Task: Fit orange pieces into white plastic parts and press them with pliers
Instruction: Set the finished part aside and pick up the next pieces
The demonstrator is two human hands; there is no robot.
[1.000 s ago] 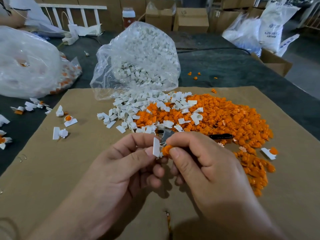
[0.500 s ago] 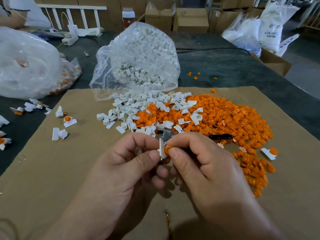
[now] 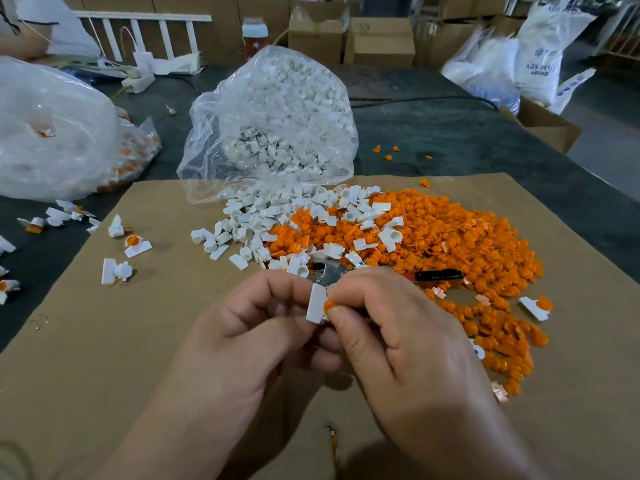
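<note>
Touching the white part [image 3: 316,304] on its right side, the orange piece [image 3: 327,305] is pinched by the right hand [image 3: 391,341]; the left hand [image 3: 249,337] pinches the part, long axis upright, immediately leftward. Pliers [image 3: 329,273] show just beyond both grips.

Our two bare hands meet at the middle of the view, with both forearms reaching in from the near edge. Our left hand [image 3: 249,334] shows its back and thumb side, its fingers curled, with thumb and forefinger pinching a small white part [image 3: 317,304]. Our right hand [image 3: 391,327] shows its back, the other fingers folded under, while thumb and forefinger pinch a small orange piece [image 3: 328,305] against the right side of that white part. The tips of the two hands nearly touch.
</note>
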